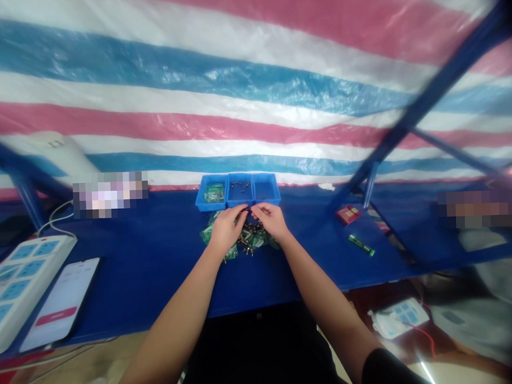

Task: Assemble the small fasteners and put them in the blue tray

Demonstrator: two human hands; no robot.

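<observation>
My left hand point(227, 225) and my right hand point(271, 219) meet over a pile of small green circuit boards and brass-coloured parts point(247, 241) on the blue table point(149, 257). The fingers of both hands are curled and pinched together where they meet, on something too small to name. Just behind the hands stand three joined blue bins point(238, 190): the left one holds green boards, the middle one small dark parts, and the right one looks bare.
A white power strip point(15, 279) and a phone with a lit screen point(60, 304) lie at the left. A red box point(348, 213) and a green lighter point(361, 245) lie at the right. Blue frame bars point(421, 105) cross at the right. A striped tarp hangs behind.
</observation>
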